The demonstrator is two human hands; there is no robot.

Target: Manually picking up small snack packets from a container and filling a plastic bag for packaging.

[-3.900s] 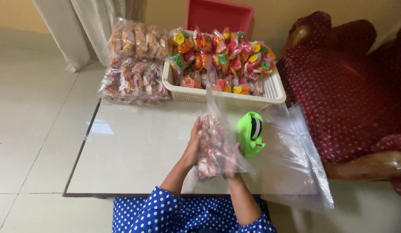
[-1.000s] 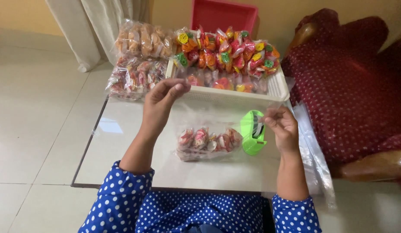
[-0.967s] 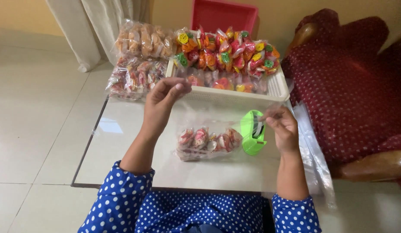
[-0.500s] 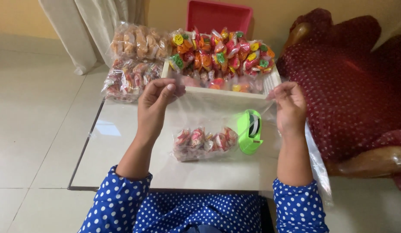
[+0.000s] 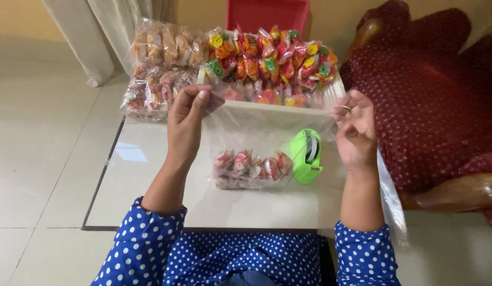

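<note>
The left hand (image 5: 186,119) pinches one top corner of the clear bag (image 5: 267,135), the right hand (image 5: 356,127) the other. The sweets inside (image 5: 252,168) sag onto the counter (image 5: 150,185). A slipping pinch could spill them beside the green tape dispenser (image 5: 307,156).

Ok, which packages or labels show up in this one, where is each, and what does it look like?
Clear plastic bag: held up by both top corners in left hand and right hand; red-orange wrapped sweets at its bottom.
White plastic basket: behind, heaped with small packets, round yellow and green labels.
Two filled clear bags: left of basket, stacked, tan and reddish.
Loose clear bags: table's right edge.
</note>
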